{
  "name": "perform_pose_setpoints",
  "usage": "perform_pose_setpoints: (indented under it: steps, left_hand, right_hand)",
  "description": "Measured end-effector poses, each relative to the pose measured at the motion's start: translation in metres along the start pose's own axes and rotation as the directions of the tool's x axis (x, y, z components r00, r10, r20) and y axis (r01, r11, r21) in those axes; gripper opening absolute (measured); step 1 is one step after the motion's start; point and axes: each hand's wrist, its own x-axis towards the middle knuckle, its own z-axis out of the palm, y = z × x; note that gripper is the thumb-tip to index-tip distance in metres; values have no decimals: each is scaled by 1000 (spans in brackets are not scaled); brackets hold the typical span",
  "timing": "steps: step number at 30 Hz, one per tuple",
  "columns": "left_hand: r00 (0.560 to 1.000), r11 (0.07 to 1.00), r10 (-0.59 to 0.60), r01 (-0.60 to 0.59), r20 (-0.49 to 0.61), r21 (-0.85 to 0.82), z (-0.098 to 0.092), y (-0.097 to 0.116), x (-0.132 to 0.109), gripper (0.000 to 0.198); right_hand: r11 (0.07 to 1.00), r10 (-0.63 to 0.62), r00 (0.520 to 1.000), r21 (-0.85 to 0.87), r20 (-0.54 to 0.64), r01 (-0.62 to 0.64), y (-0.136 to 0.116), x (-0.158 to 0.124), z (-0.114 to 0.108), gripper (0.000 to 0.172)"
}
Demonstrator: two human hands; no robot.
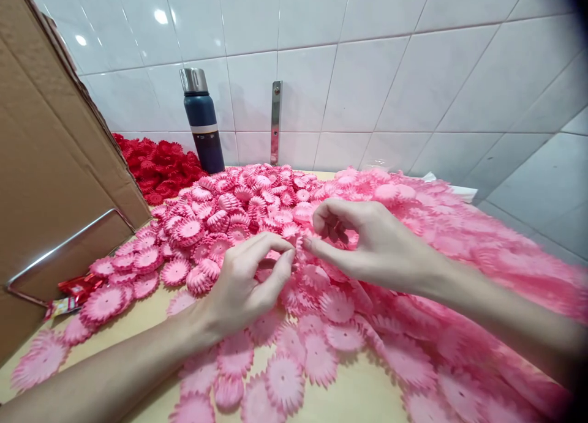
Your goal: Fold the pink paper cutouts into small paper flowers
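Both my hands meet over a heap of pink flower-shaped discs (316,277) with scalloped, notched edges. My left hand (250,279) comes in from the lower left, its thumb and index fingertips pinched together. Whatever lies in that pinch is too small to make out against the pink behind it. Just to the right, my right hand (370,242) has curled fingers, with a gap between its thumb and index finger. A bit of pink shows beside its thumb tip; I cannot tell whether it touches. Flat, pale pink discs (285,377) lie nearer me.
A cardboard box (59,141) with a bent metal rod (64,245) stands at left, by small shiny wrappers (78,291). Behind are red pieces (158,166), a dark blue bottle (202,120) and a tiled wall (367,86) with a metal strip (276,117). Pink discs spread far right.
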Motion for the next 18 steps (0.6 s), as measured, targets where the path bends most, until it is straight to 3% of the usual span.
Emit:
perform_pose_setpoints:
  steps: [4,8,12,18]
  left_hand:
    - [1000,999,27,-27,-3,40,0,0,1,9]
    - [1000,998,-11,10,2,67,0,-1,2,11]
    - [989,988,-146,145,-9,-61,1,1,2,11]
    - [970,942,-242,229,-24,-243,3,3,4,11]
  right_hand:
    - [998,18,998,52,63,-21,0,0,1,15]
    - [965,133,981,207,138,-160,-5,-2,2,20]
    - [897,203,966,366,160,-249,-4,-3,4,20]
    - [904,218,963,340,159,-260,-3,-4,0,23]
